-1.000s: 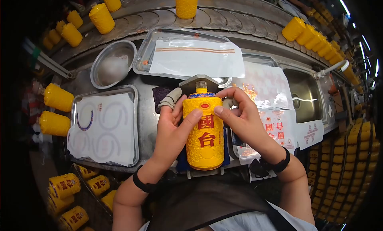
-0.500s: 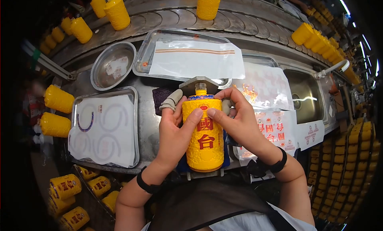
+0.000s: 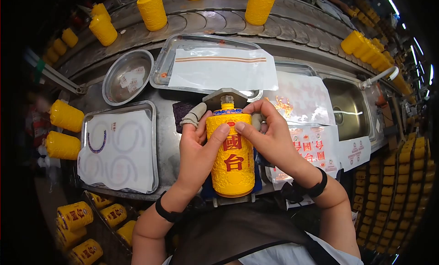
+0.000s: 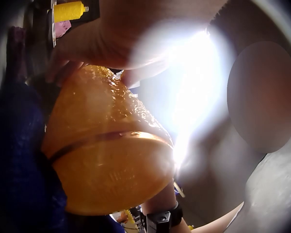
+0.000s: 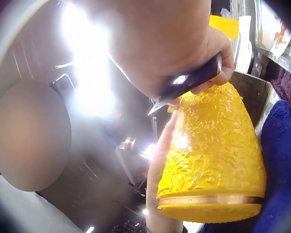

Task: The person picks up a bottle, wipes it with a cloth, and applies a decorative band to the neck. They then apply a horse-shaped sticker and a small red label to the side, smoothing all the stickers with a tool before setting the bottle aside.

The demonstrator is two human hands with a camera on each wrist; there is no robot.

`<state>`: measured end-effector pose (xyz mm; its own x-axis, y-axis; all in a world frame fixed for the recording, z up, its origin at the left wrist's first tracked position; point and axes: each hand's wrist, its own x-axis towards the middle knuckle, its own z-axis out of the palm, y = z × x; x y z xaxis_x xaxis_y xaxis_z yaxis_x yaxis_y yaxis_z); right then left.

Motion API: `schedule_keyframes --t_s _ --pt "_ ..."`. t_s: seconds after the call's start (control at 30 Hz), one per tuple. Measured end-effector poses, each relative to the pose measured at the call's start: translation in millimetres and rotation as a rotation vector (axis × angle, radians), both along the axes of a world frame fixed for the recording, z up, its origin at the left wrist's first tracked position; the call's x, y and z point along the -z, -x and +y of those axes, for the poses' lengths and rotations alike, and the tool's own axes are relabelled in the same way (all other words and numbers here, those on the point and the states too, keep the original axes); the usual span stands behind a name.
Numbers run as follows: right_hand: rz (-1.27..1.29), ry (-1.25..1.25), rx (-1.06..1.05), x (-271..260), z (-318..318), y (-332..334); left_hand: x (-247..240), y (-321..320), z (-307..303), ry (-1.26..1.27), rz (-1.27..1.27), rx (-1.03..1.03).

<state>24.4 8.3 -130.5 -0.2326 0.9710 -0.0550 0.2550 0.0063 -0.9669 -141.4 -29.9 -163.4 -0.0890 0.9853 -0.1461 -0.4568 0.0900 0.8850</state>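
Observation:
A yellow embossed bottle (image 3: 232, 178) with red characters, a blue patterned neck band (image 3: 227, 112) and a clear neck lies face up on a blue-padded metal stand, neck away from me. My left hand (image 3: 195, 148) grips its left side near the shoulder, thumb beside a small red emblem; a pale cover wraps one finger. From the right, my right hand (image 3: 270, 134) presses its thumb close to the emblem, fingers at the shoulder. Its curled fingers also hold a dark-handled tool (image 5: 191, 80) with a pointed metal tip. A pale finger cover shows there too.
Left lies a tray (image 3: 154, 141) with curved blue strips on a sheet, below a metal bowl (image 3: 109, 89) containing labels. Behind the stand, a striped sheet (image 3: 224, 73) covers another tray. Decal sheets (image 3: 302, 98) and a sink (image 3: 350, 128) are right. Yellow bottles (image 3: 152, 11) ride the conveyor.
Both thumbs have moved closer to the small red emblem, the right one inward from the bottle's right side. Bottles on the conveyor have travelled right. Labels in the bowl show more clearly.

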Motion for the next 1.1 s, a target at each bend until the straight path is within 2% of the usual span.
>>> schedule_keyframes --t_s 0.4,0.6,0.73,0.83,1.1 --pt "-0.002 -0.043 -0.019 5 2 -1 2 0 1 -0.015 0.028 0.005" --pt "0.295 0.189 -0.016 6 -12 -17 3 7 -16 0.015 0.082 0.008" --pt "0.326 0.325 -0.038 13 -37 -31 2 19 -42 0.064 0.069 0.122" --pt "0.313 0.282 -0.03 15 -51 -26 2 13 -51 0.018 0.061 0.178" --pt "0.301 0.207 -0.018 27 -52 -22 4 11 -52 0.008 0.075 0.173"
